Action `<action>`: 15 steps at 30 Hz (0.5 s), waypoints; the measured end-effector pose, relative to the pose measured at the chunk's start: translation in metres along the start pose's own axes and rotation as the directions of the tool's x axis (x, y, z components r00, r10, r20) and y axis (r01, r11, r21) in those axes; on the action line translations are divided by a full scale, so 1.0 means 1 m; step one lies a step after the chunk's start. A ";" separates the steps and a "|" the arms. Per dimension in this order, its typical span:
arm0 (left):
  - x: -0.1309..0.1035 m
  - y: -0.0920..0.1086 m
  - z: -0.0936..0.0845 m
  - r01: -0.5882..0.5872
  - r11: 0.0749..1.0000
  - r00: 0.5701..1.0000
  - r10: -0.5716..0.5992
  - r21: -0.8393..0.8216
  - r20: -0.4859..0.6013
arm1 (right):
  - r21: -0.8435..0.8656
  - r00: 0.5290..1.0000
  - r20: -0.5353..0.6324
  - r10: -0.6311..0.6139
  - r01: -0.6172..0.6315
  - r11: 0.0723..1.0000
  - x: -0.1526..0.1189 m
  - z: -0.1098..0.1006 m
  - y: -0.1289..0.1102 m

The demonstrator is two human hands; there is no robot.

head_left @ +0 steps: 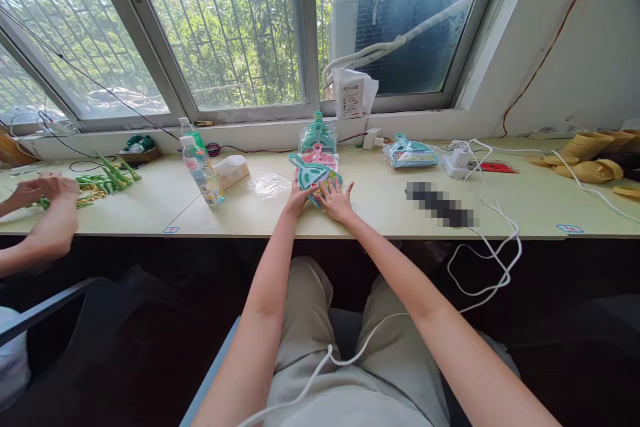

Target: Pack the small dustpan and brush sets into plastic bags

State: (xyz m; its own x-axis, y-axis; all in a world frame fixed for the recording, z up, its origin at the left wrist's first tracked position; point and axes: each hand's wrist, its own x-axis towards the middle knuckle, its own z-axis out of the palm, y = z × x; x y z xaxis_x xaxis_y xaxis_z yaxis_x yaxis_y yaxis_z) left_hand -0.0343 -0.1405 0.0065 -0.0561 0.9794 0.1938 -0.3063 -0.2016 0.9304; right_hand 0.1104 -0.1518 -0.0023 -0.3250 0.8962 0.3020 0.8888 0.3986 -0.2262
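Evidently, both hands are at work on the nearest teal hanger pack (306,173), which lies at the centre of the frame on the pale counter (373,208). The right hand (337,201) is spread, palm down, its fingertips resting on the lower right of the pack without closing round it. The left hand (298,200) touches the lower left edge; its fingers are partly hidden, so I cannot tell whether it grips. Just beyond, toward the top of the frame, lie a pink hanger (320,154) and a row of green hangers (319,129) under clear wrap.

The film looks slick, so a flat, even press with spread fingers should steady the pack better than a hard pinch, which could make it skid. The left hand would serve well as a stop along the edge, with both sides pushed equally so that the hangers stay square to one another. Hooks may snag the film, so small movements seem wiser. Crumpled clear plastic (269,185) lies just left of the left hand, near enough to catch under a finger; the water bottle (204,172), farther left, leaves elbow room.
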 end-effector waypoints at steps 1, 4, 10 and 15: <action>0.001 -0.001 -0.001 0.004 1.000 1.000 -0.004 0.009 -0.014 | 0.013 1.000 -0.010 -0.008 0.008 1.000 -0.001 0.000 0.000; 0.004 -0.003 -0.003 0.021 1.000 0.997 -0.021 0.005 -0.075 | 0.083 0.996 -0.080 -0.048 0.055 0.995 -0.001 -0.001 -0.002; 0.007 -0.002 -0.007 0.004 0.994 0.999 -0.009 -0.109 -0.052 | 0.609 0.907 -0.228 0.354 -0.150 0.778 0.008 -0.002 0.013; 0.005 0.001 -0.006 0.066 0.992 0.996 -0.058 -0.109 0.072 | 0.983 0.927 0.069 0.369 -0.126 0.132 0.017 -0.002 0.034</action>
State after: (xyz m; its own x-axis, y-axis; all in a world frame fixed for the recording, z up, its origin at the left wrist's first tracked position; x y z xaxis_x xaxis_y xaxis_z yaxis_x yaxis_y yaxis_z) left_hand -0.0403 -0.1361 0.0062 0.0305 0.9864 0.1613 -0.4112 -0.1347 0.9015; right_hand 0.1359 -0.1234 -0.0032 0.0041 0.9912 0.1326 -0.1596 0.1316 -0.9784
